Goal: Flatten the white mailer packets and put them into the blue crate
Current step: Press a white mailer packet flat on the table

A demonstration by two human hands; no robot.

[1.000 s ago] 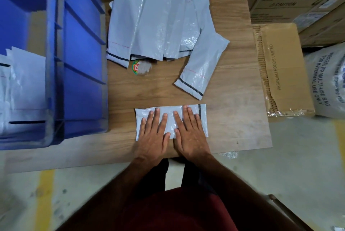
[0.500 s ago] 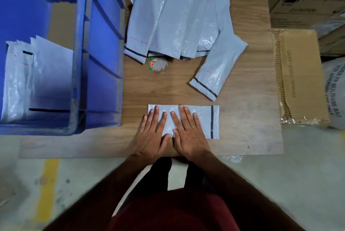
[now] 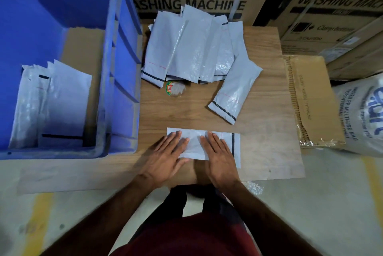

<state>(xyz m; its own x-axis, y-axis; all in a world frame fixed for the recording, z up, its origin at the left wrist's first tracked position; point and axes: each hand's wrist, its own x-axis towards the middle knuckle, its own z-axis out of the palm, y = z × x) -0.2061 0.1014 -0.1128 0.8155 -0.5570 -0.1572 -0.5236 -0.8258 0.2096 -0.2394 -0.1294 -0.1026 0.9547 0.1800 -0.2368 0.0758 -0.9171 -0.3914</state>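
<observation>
The wooden board (image 3: 259, 131) bears everything. On its near edge lies a mailer packet (image 3: 194, 146) under both hands. Behind that sits the packet pile (image 3: 190, 46). Left of the board stands the crate (image 3: 116, 69), packets inside.

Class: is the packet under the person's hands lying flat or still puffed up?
Flat: the packet lies spread on the board, both hands pressing it with straight fingers.

The mailer packets (image 3: 192, 48) are showing white with a black stripe and a thin red line near one end. The crate (image 3: 122, 69) is showing blue. The board (image 3: 265, 114) is showing brown wood grain. The round sticker (image 3: 170, 88) is showing green and red.
</observation>
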